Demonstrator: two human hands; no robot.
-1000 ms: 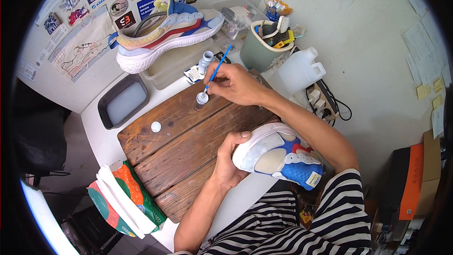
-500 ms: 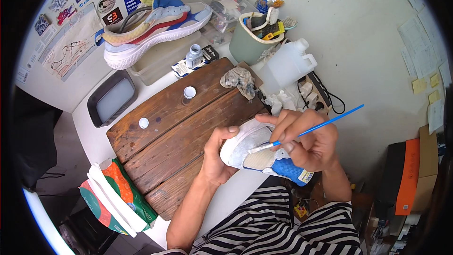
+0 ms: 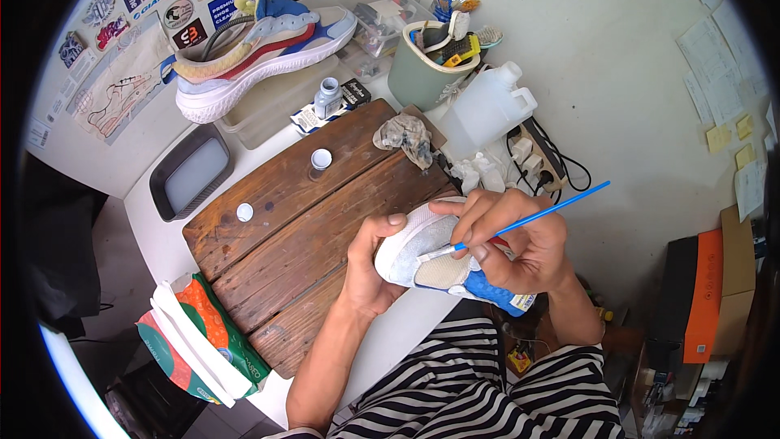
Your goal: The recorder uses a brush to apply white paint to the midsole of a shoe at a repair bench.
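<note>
My left hand [image 3: 370, 264] grips a white, grey and blue sneaker [image 3: 404, 249] by its toe, thumb on the upper edge. The shoe is held above the front edge of the wooden board, its blue heel toward the lower right. Between the fingers of my right hand [image 3: 520, 240] is a slim blue paintbrush [image 3: 561, 206]. Its pale bristles touch the sneaker's side, close to a beige panel. Part of the shoe's upper is hidden behind my right hand. A small open paint jar [image 3: 322, 160] and its white cap [image 3: 244, 212] sit on the board.
Behind the wooden board [image 3: 268, 252] are a grey tray [image 3: 191, 172], a bottle [image 3: 327, 99], a crumpled rag [image 3: 405, 140], a translucent jug [image 3: 485, 111] and a green bin [image 3: 416, 77] of brushes. A larger sneaker [image 3: 260, 61] rests on a clear box. Tissues [image 3: 203, 341] lie front left.
The brush tip has shifted slightly left along the sneaker's side, and my right hand has moved left with it. My left hand still holds the toe. The whole view has shifted a little.
</note>
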